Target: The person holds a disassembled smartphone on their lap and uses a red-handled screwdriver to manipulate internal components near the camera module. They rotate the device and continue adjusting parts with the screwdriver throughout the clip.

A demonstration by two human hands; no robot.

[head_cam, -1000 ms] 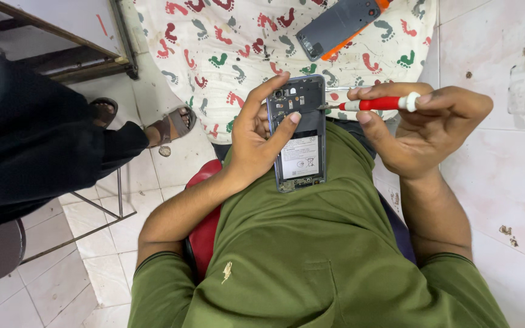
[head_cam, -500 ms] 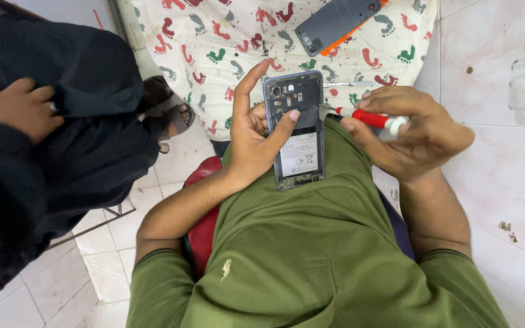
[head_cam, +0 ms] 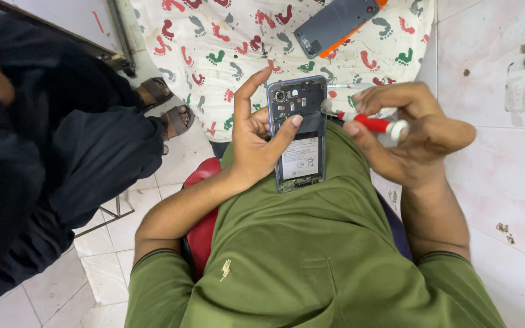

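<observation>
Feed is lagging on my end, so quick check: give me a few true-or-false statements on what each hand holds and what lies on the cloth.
1. The left hand holds an opened phone with its back cover off. True.
2. The right hand holds a blue pair of tweezers. False: it holds a red-and-white screwdriver.
3. The screwdriver tip is at the phone's upper right edge. True.
4. The patterned cloth carries nothing. False: a grey back cover lies on it.
5. A person in black is on the left side. True.

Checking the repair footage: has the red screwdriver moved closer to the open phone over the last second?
Yes. The right hand has brought the red screwdriver leftward, so its tip is now at the open phone edge, held by the left hand.
</observation>
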